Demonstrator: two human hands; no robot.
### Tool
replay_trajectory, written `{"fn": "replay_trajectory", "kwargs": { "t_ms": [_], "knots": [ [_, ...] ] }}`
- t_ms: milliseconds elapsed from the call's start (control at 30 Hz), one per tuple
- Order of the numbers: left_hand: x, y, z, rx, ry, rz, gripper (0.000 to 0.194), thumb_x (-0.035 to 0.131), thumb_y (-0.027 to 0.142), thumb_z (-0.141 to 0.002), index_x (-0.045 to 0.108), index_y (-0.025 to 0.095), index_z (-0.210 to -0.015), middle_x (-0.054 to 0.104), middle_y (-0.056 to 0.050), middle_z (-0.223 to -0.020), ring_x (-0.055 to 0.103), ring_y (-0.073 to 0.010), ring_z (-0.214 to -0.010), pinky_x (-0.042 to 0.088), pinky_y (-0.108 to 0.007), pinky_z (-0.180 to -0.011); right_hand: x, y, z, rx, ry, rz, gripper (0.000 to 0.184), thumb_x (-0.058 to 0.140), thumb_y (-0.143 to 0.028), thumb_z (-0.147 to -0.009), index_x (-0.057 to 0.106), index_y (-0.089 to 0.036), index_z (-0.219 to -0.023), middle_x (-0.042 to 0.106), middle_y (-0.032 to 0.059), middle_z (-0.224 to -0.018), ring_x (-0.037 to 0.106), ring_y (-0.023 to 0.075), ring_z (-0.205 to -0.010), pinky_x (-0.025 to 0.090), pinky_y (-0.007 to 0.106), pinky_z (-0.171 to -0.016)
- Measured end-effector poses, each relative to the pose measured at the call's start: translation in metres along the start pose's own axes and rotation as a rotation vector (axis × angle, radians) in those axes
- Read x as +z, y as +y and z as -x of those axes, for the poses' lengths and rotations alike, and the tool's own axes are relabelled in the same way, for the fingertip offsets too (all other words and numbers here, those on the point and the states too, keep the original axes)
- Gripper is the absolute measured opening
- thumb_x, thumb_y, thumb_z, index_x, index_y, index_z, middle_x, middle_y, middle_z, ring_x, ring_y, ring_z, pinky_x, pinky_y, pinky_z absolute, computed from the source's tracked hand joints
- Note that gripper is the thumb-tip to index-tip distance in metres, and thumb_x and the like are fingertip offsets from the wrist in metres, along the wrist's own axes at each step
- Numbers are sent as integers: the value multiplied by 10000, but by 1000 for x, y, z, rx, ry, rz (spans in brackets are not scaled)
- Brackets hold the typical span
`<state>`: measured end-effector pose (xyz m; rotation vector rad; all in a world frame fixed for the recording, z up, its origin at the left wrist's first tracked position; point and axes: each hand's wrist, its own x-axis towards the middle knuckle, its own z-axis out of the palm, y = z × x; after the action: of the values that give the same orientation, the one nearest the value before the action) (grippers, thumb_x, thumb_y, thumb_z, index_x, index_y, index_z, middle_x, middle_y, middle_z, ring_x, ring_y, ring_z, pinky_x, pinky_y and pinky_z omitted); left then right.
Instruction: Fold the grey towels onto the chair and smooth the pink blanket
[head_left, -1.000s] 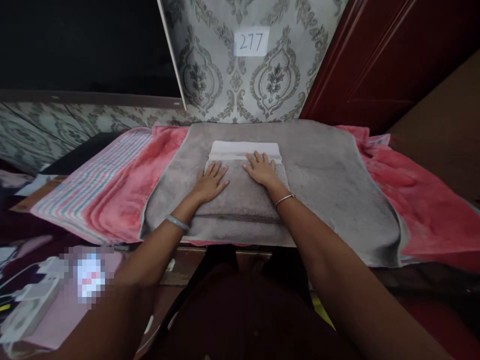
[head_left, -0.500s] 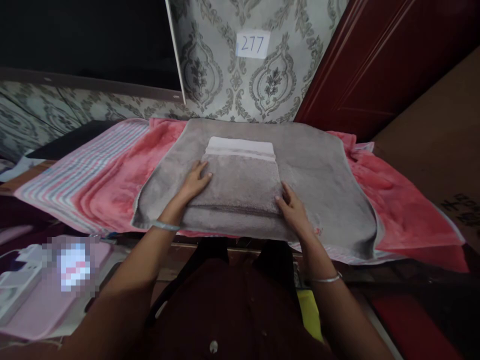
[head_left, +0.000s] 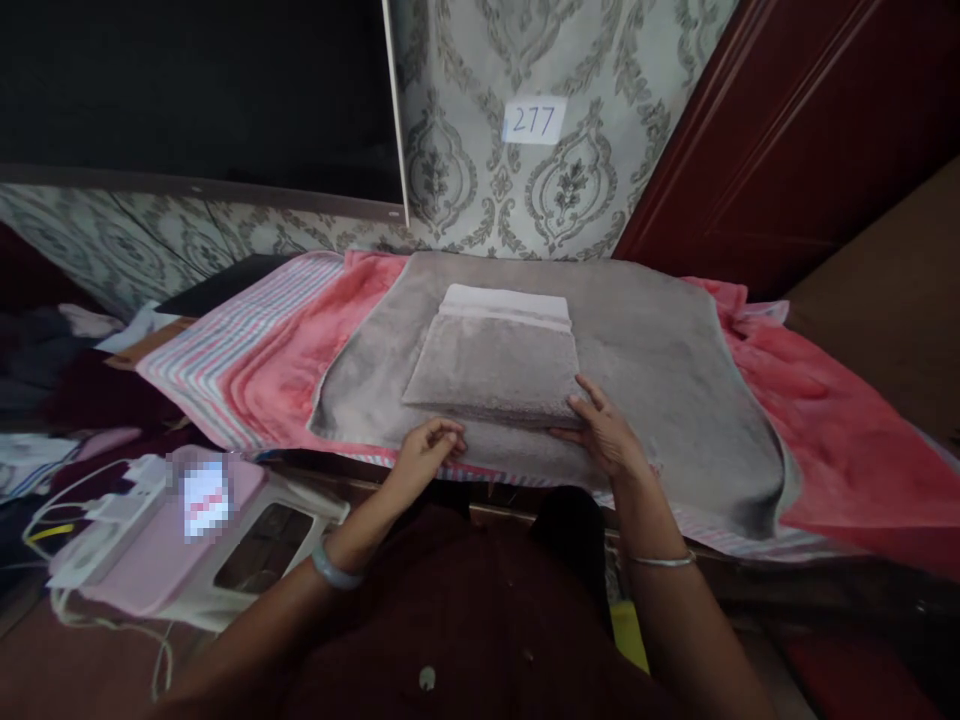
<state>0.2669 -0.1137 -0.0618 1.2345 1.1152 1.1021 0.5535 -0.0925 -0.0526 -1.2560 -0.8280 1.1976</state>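
Cloths spread flat, seen from the head camera. Beyond both hands, damask wallpaper (head_left: 450, 170) bearing a paper label (head_left: 534, 120) marked 277 meets a dark red panelled door (head_left: 750, 150). Directly ahead of the hands, a large grey towel (head_left: 675, 400) lies spread over a coral-pink fleece blanket (head_left: 847, 440), with a striped towel (head_left: 217, 350) showing farther left of the left hand. Near the middle of the large grey towel, just beyond the right hand, sits a folded grey towel (head_left: 491, 355), a pale band along its far edge. Right hand (head_left: 604, 430): open, fingers spread, fingertips touching the folded towel's near right corner. Left hand (head_left: 425, 458): fingers half curled at the large towel's near edge; whether it grips the cloth cannot be told. Judgement: light, flat contact best keeps the folded edges square.
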Motion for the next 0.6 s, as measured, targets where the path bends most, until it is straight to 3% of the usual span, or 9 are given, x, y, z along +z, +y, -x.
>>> {"fn": "replay_trajectory", "kwargs": {
  "t_ms": [100,200,400,600],
  "knots": [
    [12,-1,-4,-228,-157,329,318,772,341,-759,690,151,-999,754,-128,-894,721,-246,-773,548,-355,-704,8,0,4,11,3,-90,755,805,-408,-700,530,-384,-1402,437,7,-1526,586,269,-1193,666,480,-774],
    [22,3,-7,-317,-202,536,387,793,298,-755,660,121,-1073,755,-191,-1013,743,-299,-925,565,-415,-835,12,1,6,-20,9,-131,729,819,-394,-689,563,-379,-1371,482,12,-1473,597,262,-1168,673,448,-750],
    [38,9,-6,-351,-158,741,261,768,263,-775,650,142,-974,722,-202,-1152,683,-341,-1138,510,-482,-1038,14,-3,4,-62,3,-208,547,852,-407,-669,700,-317,-1187,631,21,-1163,641,201,-928,658,329,-650],
    [45,10,-7,-321,-35,856,182,763,258,-782,617,175,-852,685,-143,-1134,587,-339,-1278,470,-473,-1116,13,0,9,-47,9,-214,529,836,-405,-706,698,-346,-1213,622,12,-1220,626,189,-923,645,313,-647]
  ]
}}
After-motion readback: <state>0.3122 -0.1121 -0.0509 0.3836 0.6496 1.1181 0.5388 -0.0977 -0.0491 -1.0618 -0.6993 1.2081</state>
